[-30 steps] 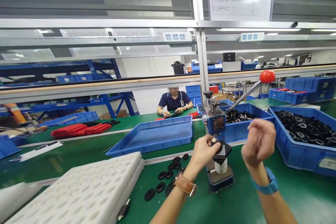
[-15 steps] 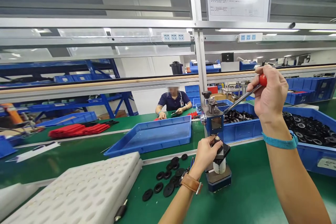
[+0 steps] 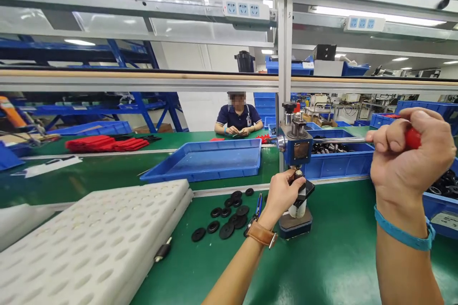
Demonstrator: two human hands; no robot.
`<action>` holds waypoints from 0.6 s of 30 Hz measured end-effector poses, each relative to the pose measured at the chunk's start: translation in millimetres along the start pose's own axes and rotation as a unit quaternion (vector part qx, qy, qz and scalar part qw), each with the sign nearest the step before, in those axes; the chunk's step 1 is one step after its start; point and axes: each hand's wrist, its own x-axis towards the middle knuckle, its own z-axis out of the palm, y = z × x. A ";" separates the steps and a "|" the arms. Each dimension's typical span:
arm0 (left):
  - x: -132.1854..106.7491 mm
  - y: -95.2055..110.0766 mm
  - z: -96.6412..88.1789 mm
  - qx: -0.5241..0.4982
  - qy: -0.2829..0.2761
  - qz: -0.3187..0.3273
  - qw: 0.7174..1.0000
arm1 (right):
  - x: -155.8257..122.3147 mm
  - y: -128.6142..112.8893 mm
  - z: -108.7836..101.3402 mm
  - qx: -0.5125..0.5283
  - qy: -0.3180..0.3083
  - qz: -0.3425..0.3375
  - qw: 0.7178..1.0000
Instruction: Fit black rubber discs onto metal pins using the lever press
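Note:
A small blue hand press [image 3: 299, 148] stands on the green bench. My right hand [image 3: 408, 157] is closed round the red knob [image 3: 413, 138] of its lever [image 3: 339, 140], which lies about level. My left hand [image 3: 282, 193] is pinched on a small black part [image 3: 299, 186] on the press's fixture, under the ram. A white cylinder [image 3: 297, 208] sits on the press base [image 3: 295, 225] below it.
Several black rubber discs [image 3: 229, 217] lie left of the press. A white foam tray with holes [image 3: 89, 243] fills the near left. An empty blue tray [image 3: 211, 162] and blue bins of black parts [image 3: 332, 159] stand behind. Another person [image 3: 238, 116] sits across the bench.
My right hand rose to the red knob, gripped it and pulled the lever down from raised to about level. My left hand stayed on the part at the fixture.

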 end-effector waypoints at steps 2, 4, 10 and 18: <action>0.4 1.7 -0.4 0.010 0.004 -0.001 1.000 | -5.3 -0.2 -4.4 0.006 0.006 0.003 1.000; 1.3 3.5 -1.3 0.020 0.005 -0.006 1.000 | -9.8 -0.1 -8.1 -0.002 0.011 0.005 1.000; 3.3 8.0 -3.5 0.031 0.005 -0.018 0.999 | -26.7 5.0 -24.6 -0.023 0.006 -0.015 1.000; 2.7 2.5 -1.3 0.017 0.013 -0.022 1.000 | -63.2 24.4 -53.8 -0.034 0.016 -0.047 0.998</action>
